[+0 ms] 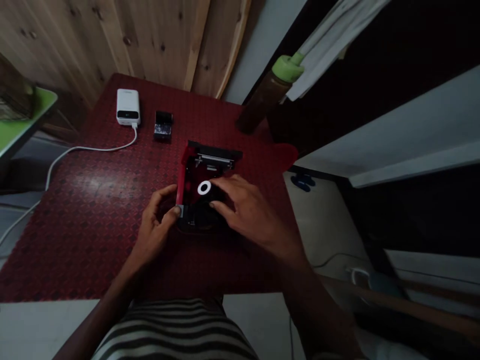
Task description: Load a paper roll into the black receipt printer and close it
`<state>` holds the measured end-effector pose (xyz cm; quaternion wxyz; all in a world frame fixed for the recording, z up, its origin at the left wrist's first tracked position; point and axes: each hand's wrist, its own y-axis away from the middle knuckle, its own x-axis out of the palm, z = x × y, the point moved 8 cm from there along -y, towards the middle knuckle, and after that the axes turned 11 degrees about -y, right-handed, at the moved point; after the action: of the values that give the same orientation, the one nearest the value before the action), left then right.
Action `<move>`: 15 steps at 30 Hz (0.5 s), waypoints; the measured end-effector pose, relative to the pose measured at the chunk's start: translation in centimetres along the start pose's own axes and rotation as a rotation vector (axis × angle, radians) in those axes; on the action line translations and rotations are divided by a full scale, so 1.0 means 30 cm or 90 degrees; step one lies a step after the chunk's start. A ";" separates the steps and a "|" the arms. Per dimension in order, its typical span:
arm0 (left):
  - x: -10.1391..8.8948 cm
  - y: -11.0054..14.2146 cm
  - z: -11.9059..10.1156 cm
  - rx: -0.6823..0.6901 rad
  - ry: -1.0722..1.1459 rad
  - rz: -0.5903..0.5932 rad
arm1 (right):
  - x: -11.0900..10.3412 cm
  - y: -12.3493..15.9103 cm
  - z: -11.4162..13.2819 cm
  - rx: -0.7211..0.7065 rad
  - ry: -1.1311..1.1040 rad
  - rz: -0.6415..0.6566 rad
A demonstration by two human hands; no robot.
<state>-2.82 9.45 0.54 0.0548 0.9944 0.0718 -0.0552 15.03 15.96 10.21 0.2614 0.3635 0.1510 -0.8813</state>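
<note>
A red and black box-shaped device [180, 187] stands on the table in front of me with its dark lid [219, 151] raised at the back. My left hand [157, 220] steadies its left side, the thumb on the front corner and the fingers bent along the wall. Over the device's interior, my right hand [243, 207] grips a small dark roll with a white ring-shaped end [204, 188] between thumb and fingers. That hand covers the device's right part and much of the roll. Whether the roll touches the device's inside is too dark to tell.
On the dark red patterned table [97, 225] lie a white power bank [128, 106] with a white cable [90, 148] and a small black object [163, 126]. A brown bottle with a green cap [288, 69] stands at the back right. Slippers [303, 182] lie on the floor.
</note>
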 end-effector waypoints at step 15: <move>-0.001 0.000 0.009 -0.010 -0.002 -0.006 | 0.157 -0.127 -0.074 0.085 0.217 0.094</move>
<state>-2.88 9.40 0.28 0.0622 0.9935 0.0767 -0.0564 11.28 18.42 5.56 0.2711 0.5337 0.1075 -0.7938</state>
